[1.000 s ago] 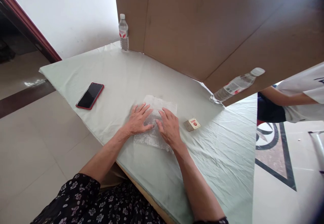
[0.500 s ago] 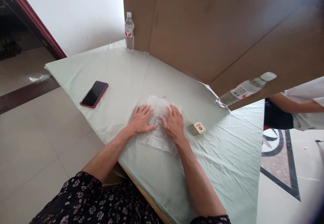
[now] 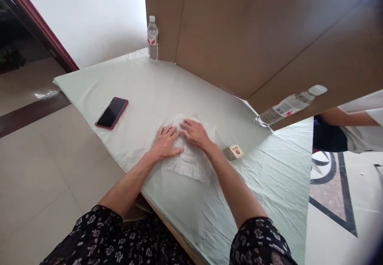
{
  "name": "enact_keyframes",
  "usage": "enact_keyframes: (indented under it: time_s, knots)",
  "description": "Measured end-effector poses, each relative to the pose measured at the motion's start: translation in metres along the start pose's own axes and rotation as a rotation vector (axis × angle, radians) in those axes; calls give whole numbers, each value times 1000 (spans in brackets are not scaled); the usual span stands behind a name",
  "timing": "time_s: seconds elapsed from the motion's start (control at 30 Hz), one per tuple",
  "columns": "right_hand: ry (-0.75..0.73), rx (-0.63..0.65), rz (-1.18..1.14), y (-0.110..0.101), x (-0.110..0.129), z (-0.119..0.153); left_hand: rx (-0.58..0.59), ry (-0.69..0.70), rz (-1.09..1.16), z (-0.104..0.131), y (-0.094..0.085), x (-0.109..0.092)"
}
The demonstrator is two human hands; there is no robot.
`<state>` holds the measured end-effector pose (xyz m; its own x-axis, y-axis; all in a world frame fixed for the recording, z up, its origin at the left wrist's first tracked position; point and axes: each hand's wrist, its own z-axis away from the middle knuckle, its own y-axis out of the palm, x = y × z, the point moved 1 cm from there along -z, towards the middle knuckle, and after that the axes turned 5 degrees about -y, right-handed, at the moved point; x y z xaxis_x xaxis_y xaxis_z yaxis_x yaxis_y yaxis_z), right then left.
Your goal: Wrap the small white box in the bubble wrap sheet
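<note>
A sheet of clear bubble wrap (image 3: pixel 191 163) lies flat on the cloth-covered table (image 3: pixel 131 77). My left hand (image 3: pixel 165 142) rests palm down on its left edge, fingers spread. Across the upper part of the sheet lies my right hand (image 3: pixel 196 134), palm down with its fingers stretched toward the left hand; its thumb is hard to make out. A small cream and brown box (image 3: pixel 233 152) sits to the right of the sheet. Neither hand grips anything.
A phone in a red case (image 3: pixel 111 113) lies at the left. One water bottle (image 3: pixel 153 39) stands at the back; another bottle (image 3: pixel 290 106) is at the right, by the brown cardboard panel (image 3: pixel 215 33). A person's arm (image 3: pixel 350 118) shows beyond the panel.
My right hand has moved left and slightly up over the bubble wrap, closer to my left hand. The left hand has stayed nearly where it was.
</note>
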<state>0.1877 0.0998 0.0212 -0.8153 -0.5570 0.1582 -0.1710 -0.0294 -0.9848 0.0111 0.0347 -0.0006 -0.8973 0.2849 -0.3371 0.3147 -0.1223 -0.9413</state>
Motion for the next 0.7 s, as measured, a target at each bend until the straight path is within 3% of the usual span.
enact_keyframes:
  time_s: [0.13, 0.2, 0.3, 0.37, 0.43, 0.57, 0.7]
  knots:
    - [200, -152, 46, -13, -19, 30, 17, 11, 4, -1, 0, 2]
    - [110, -182, 24, -10, -11, 63, 17, 14, 9, -1, 0, 4]
    - [-40, -79, 3, 7, 17, 122, 21, 22, 20, -1, -1, 6]
    - [3, -123, 20, 13, 27, 156, 27, 36, 30, -1, -1, 8]
    - [110, -245, 55, 10, 22, 177, 24, 44, 46, -1, -2, 9]
    - [416, -422, 97, -12, -19, 182, -42, 15, 101, -2, -6, 12]
    - [652, -292, 0, -18, -50, 161, -56, -16, 128, -1, -10, 17]
